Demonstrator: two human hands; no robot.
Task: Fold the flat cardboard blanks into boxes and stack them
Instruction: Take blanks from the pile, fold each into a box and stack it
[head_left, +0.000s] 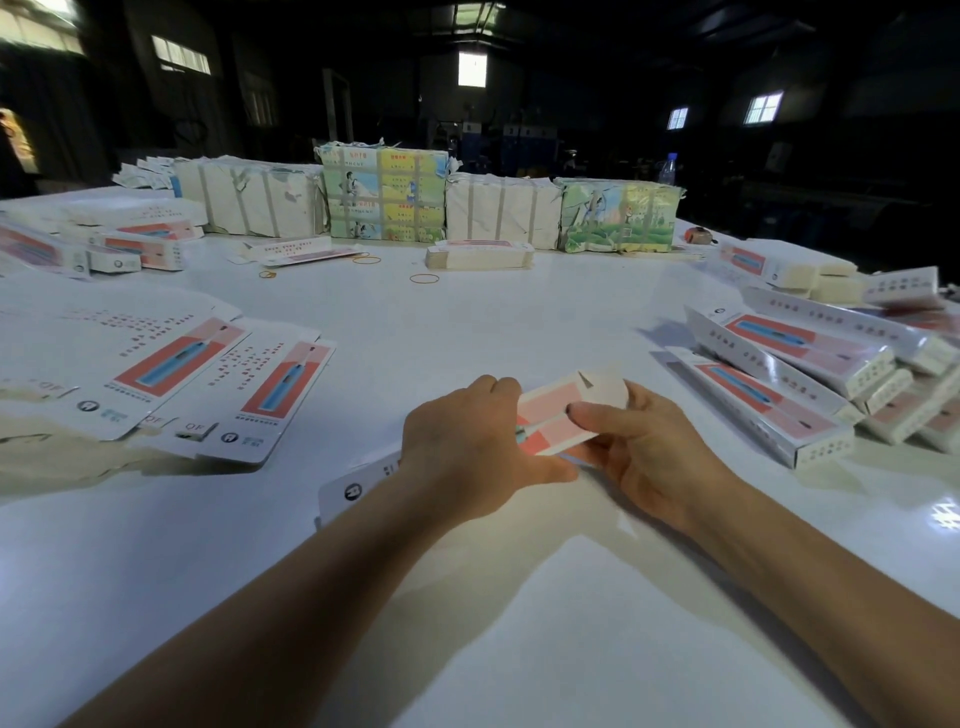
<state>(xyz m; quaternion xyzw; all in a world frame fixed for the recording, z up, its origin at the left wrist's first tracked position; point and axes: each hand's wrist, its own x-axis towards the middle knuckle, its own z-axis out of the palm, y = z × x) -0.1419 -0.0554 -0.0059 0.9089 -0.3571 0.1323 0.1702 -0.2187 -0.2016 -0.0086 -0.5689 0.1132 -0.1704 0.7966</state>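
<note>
Both hands hold one long white box (558, 413) with a pink and red print, low over the white table (467, 322) in the middle of the view. My left hand (467, 447) wraps over its middle, fingers curled round the far side. My right hand (634, 441) pinches the far end, thumb on the printed face, where a rounded end flap stands open. The box's near end (358, 486) shows under my left forearm. Flat blanks (171, 364) lie spread at the left. Folded boxes (810, 379) are piled at the right.
Wrapped bundles (384, 195) stand in a row at the back, with a short stack of blanks (480, 255) in front of them. Rubber bands (424, 278) lie loose on the table. More boxes (124, 241) lie far left. A water bottle (667, 169) stands behind.
</note>
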